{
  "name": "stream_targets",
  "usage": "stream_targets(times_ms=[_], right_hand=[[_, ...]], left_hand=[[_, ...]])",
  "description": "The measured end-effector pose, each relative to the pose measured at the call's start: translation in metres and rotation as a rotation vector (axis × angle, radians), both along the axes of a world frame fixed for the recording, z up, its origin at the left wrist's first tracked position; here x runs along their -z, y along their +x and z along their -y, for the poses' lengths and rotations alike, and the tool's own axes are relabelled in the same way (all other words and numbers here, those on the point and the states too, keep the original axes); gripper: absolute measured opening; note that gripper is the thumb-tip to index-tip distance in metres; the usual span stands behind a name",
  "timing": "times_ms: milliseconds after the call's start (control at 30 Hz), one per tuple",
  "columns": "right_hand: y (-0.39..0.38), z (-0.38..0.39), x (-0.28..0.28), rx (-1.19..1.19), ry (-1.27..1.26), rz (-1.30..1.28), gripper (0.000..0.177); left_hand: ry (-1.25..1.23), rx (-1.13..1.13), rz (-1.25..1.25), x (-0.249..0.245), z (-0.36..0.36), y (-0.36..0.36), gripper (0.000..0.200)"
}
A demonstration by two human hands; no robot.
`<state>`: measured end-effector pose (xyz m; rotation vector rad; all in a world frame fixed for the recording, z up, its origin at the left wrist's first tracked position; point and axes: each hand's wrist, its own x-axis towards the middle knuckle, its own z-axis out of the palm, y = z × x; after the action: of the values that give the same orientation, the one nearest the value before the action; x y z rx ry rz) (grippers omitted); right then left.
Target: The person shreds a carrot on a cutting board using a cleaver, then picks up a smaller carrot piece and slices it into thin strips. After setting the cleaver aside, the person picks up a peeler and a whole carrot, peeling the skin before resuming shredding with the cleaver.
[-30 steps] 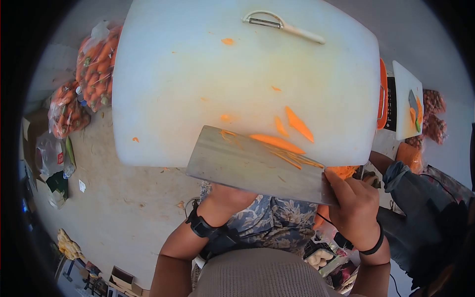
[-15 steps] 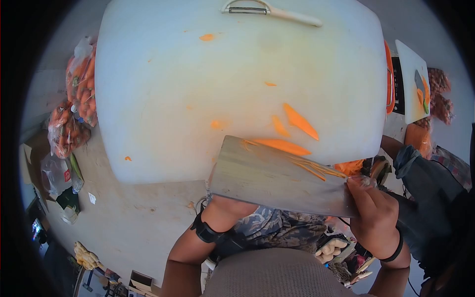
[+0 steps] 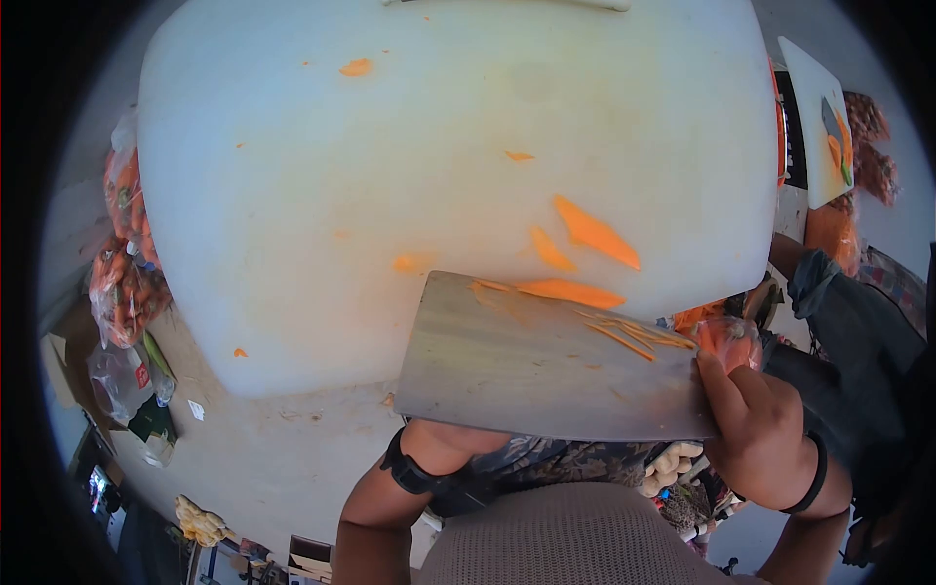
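Note:
My right hand [image 3: 756,424] is closed on a wide cleaver [image 3: 546,375] at the right end of its blade. The flat of the blade faces up, and thin carrot strips [image 3: 634,333] cling along its far edge. Just beyond that edge lies a carrot slice [image 3: 570,292], partly covered by the blade. Two more carrot slices, a large one [image 3: 597,232] and a small one [image 3: 552,250], rest on the white cutting board [image 3: 322,224]. Of my left hand [image 3: 453,435], only the part near the wrist shows below the cleaver; the blade hides its fingers.
A white-handled peeler [image 3: 595,4] is cut off at the top edge. Carrot scraps [image 3: 357,67] dot the board. Bagged carrots [image 3: 125,292] stand at left. At right are a second board [image 3: 804,127] with a knife and a person in dark clothing [image 3: 848,312].
The view has shifted, so the peeler now sits mostly out of frame. The cleaver is still in my right hand and its blade appears larger. My left fingers stay hidden beneath it.

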<state>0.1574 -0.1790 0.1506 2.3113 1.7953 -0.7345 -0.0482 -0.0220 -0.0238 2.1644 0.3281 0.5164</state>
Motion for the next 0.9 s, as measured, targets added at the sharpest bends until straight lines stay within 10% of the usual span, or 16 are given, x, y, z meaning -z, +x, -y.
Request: stream_targets(times_ms=[233,333,400,533,700,900], right_hand=[[0.005,-0.019,0.03,-0.038,0.076,0.046,0.048],[0.007,-0.031,0.041,-0.051,0.122,0.034,0.042],[0.007,-0.035,0.041,-0.043,0.139,-0.022,0.042],[0.003,-0.034,0.026,-0.059,0.133,0.001,0.045],[-0.004,-0.021,-0.002,0.009,0.041,-0.037,0.054],[-0.001,-0.008,-0.006,0.012,0.025,-0.033,0.054]], left_hand=[[0.314,-0.09,0.115,-0.018,-0.004,0.019,0.041],[-0.143,-0.19,0.051,-0.014,0.003,0.017,0.024],[0.301,-0.128,0.089,-0.018,-0.006,0.023,0.037],[0.393,-0.138,0.112,-0.019,-0.008,0.025,0.03],[-0.147,-0.009,0.028,0.003,0.004,0.006,0.051],[-0.142,-0.009,0.059,-0.007,-0.003,0.013,0.05]])
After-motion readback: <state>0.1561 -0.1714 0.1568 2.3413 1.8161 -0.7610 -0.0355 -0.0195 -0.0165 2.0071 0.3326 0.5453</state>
